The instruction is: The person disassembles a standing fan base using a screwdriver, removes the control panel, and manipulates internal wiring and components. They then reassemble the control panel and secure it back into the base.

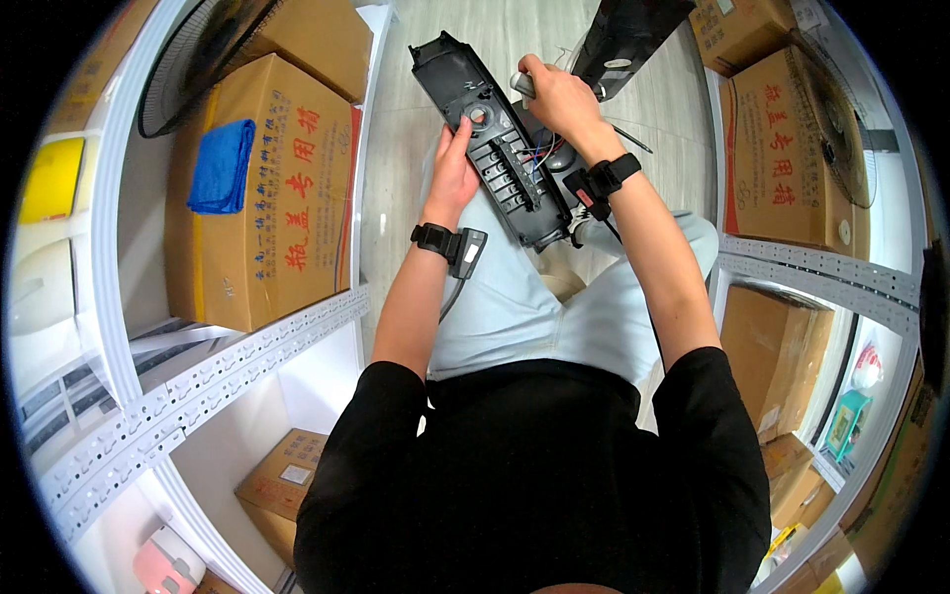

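Observation:
A long black plastic housing [485, 129] with a row of push-button switches is tilted above my lap, its hollow side toward me. My left hand [453, 170] grips its left edge, the thumb lying near a round hole. At the housing's upper right, my right hand [562, 97] is closed around a grey rounded piece [522, 85], whose kind I cannot make out. Red, blue and white wires [540, 153] run out by the switches toward a dark rounded part [562, 156], partly hidden beneath my right wrist.
A dark glossy panel [628, 45] stands beyond my right hand. Metal shelves [213, 406] flank me on both sides. Cardboard boxes [262, 198] and fan grilles fill them; a blue cloth [221, 166] hangs on the left box. A black cable [633, 139] sticks out over the floor.

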{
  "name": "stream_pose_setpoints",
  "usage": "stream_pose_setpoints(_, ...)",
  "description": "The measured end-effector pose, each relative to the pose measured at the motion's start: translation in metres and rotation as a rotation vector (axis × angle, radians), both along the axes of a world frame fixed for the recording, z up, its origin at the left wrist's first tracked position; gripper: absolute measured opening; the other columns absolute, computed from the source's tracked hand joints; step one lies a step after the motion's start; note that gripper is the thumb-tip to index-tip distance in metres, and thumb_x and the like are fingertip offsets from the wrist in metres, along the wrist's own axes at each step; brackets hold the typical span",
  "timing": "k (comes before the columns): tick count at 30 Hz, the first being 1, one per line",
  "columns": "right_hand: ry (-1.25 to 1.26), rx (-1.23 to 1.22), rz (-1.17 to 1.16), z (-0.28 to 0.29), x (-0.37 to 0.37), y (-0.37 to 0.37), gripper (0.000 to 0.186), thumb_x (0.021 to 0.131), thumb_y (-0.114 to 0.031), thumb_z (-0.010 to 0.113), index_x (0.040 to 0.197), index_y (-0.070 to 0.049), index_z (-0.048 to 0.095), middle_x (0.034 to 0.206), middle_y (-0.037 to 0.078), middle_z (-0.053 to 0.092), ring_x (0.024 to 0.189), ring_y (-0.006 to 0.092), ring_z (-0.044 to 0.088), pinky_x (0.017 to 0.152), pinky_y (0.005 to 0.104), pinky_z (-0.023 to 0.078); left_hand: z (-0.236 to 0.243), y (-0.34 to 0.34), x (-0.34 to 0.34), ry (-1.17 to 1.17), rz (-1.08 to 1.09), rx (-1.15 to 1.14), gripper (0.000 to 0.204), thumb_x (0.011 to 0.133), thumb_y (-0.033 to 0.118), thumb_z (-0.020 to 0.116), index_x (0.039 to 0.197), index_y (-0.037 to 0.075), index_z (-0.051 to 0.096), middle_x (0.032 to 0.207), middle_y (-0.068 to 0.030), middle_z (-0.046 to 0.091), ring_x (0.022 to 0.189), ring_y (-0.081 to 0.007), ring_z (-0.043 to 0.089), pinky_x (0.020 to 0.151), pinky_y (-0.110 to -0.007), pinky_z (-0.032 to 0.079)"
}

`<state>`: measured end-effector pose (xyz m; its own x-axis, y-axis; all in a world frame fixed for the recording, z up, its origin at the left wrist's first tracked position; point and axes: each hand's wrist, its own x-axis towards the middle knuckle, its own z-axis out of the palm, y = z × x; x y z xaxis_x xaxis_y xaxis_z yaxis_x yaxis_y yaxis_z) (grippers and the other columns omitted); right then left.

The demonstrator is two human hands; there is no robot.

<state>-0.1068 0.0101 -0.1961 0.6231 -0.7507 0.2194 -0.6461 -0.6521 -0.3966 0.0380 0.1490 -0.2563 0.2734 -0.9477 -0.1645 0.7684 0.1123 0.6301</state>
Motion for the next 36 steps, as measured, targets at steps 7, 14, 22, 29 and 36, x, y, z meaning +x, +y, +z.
stream_pose_setpoints(7, 0.123, -0.071, -0.024, -0.005, -0.002, 0.002, 0.035, 0.081, -0.005, 0.063, 0.114, -0.011, 0.054, 0.091, 0.018, 0.068, 0.083, 0.0378, 0.07, 0.069, 0.0467, 0.057, 0.003, -0.003, -0.005, -0.016, -0.004, -0.001, 0.033, 0.104, 0.023, 0.054, 0.132, 0.008, 0.047, 0.124, -0.0064, 0.059, 0.112, -0.0193, 0.059, 0.099, -0.039, 0.049)
stream_pose_setpoints(14, -0.025, -0.018, -0.042, 0.006, -0.019, 0.01, 0.035, 0.082, -0.009, 0.065, 0.116, -0.012, 0.059, 0.099, 0.014, 0.07, 0.092, 0.0374, 0.068, 0.075, 0.0449, 0.055, 0.001, -0.003, -0.005, -0.021, -0.011, -0.007, 0.033, 0.104, 0.023, 0.053, 0.133, 0.008, 0.047, 0.125, -0.006, 0.059, 0.113, -0.0194, 0.059, 0.099, -0.038, 0.049)
stream_pose_setpoints(22, -0.56, 0.406, -0.191, 0.033, -0.093, 0.056, 0.029, 0.082, -0.022, 0.077, 0.105, -0.008, 0.066, 0.09, 0.014, 0.071, 0.085, 0.0253, 0.071, 0.076, 0.0353, 0.054, 0.004, -0.003, -0.005, 0.013, -0.006, 0.0, 0.031, 0.105, 0.022, 0.052, 0.132, 0.008, 0.047, 0.123, -0.005, 0.059, 0.112, -0.0189, 0.059, 0.099, -0.038, 0.049)
stream_pose_setpoints(29, -0.199, 0.404, -0.069, 0.032, -0.086, 0.118, 0.035, 0.082, -0.031, 0.079, 0.1, -0.004, 0.066, 0.086, 0.016, 0.069, 0.077, 0.0319, 0.068, 0.071, 0.0371, 0.053, 0.006, -0.005, -0.009, -0.006, 0.012, -0.011, 0.026, 0.105, 0.021, 0.051, 0.129, 0.01, 0.049, 0.12, -0.0039, 0.06, 0.111, -0.0174, 0.058, 0.099, -0.038, 0.048)
stream_pose_setpoints(36, 0.009, 0.288, -0.118, 0.009, -0.058, 0.137, 0.036, 0.082, -0.032, 0.076, 0.1, -0.002, 0.066, 0.088, 0.019, 0.07, 0.081, 0.0388, 0.068, 0.07, 0.0448, 0.054, 0.0, -0.005, -0.007, -0.052, 0.054, -0.045, 0.025, 0.104, 0.022, 0.053, 0.126, 0.011, 0.049, 0.118, -0.0022, 0.059, 0.111, -0.0167, 0.057, 0.099, -0.038, 0.048)
